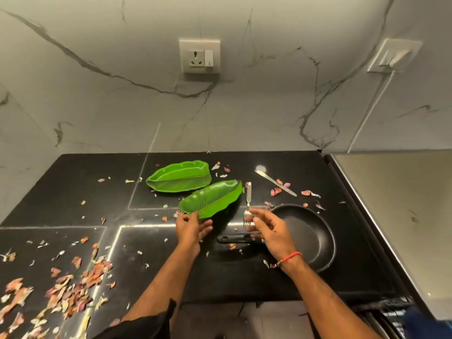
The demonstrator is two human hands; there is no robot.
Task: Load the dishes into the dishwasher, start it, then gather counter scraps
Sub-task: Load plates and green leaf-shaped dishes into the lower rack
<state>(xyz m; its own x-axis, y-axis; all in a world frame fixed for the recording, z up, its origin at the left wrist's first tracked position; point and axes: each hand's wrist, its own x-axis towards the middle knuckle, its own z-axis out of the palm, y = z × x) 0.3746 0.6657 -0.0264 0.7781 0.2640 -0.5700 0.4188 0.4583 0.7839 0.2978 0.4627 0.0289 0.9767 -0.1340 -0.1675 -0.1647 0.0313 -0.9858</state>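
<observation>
Two green leaf-shaped plates lie on the black counter (73,192). The far plate (179,176) rests flat. My left hand (192,228) grips the near end of the nearer plate (212,198), which is tilted up. My right hand (269,228) pinches a metal fork (248,204) near its tines, with the handle pointing away from me. A black frying pan (310,236) sits under and to the right of that hand, its handle (234,239) pointing left. A table knife (275,182) lies behind the pan.
Onion-skin scraps (71,287) are piled at the front left and scattered across the counter. A marble wall with a socket (199,56) stands behind. A grey appliance top (403,204) borders the counter on the right.
</observation>
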